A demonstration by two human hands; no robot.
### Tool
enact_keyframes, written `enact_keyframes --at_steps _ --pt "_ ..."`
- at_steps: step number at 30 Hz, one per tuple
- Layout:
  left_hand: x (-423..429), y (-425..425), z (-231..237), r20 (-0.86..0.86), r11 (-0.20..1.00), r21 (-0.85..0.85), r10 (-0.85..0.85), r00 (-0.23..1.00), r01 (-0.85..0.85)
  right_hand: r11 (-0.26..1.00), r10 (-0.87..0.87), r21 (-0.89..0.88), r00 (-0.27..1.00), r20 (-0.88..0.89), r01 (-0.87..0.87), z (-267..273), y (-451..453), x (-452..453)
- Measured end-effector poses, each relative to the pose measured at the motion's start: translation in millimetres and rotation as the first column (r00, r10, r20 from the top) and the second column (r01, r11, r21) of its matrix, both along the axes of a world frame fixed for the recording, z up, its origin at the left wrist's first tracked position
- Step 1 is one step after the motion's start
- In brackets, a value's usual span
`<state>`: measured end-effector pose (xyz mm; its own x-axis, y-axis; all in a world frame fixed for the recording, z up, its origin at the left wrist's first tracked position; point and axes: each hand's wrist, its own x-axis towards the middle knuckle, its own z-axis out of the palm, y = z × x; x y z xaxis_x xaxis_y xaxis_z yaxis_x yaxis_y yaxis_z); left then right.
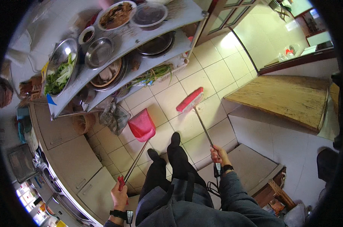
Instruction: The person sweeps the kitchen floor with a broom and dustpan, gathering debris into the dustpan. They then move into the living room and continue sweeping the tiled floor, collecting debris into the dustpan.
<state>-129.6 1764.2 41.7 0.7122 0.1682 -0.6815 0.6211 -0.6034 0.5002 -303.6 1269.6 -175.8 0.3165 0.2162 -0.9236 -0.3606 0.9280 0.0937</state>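
My left hand (119, 194) is closed around the red-topped handle of a long-handled dustpan. Its pink-red pan (142, 124) rests on the tiled floor ahead of my feet, and the inside looks bare of any clear debris. In my right hand (219, 155) is the metal stick of a broom, gripped partway along. The broom's red bristle head (190, 100) with a pale back is on the floor tiles, to the right of the dustpan and farther off. The two tools are apart. Both wrists wear dark straps with small devices.
A tiered shelf (148, 33) at the upper left carries bowls, a steel basin of leafy greens (59, 74) and pans. A crumpled plastic bag (114, 117) lies beside the dustpan. Cabinets (72, 163) line the left. A yellow wooden board (282, 98) juts in from the right, near an open door (226, 17).
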Motion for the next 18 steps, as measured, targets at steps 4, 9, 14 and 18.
enact_keyframes --at_steps 4,9,14,18 --pt "21.4 -25.6 -1.0 -0.028 0.994 0.001 -0.113 0.993 0.113 1.0 0.0 -0.03 0.998 -0.056 -0.001 24.9 -0.1 -51.0" --pt "41.0 -56.7 6.8 -0.052 0.985 -0.015 -0.175 0.983 0.174 0.98 -0.146 -0.144 0.988 -0.057 0.136 47.3 12.1 -69.4" --pt "50.7 -75.3 8.9 -0.046 0.973 -0.011 -0.231 0.972 0.231 0.973 -0.148 -0.174 0.988 0.047 0.154 56.0 -10.6 -42.7" --pt "52.6 -84.1 4.0 -0.067 0.962 0.036 -0.268 0.961 0.27 0.955 -0.251 -0.149 0.966 0.064 0.258 20.3 -60.2 35.5"
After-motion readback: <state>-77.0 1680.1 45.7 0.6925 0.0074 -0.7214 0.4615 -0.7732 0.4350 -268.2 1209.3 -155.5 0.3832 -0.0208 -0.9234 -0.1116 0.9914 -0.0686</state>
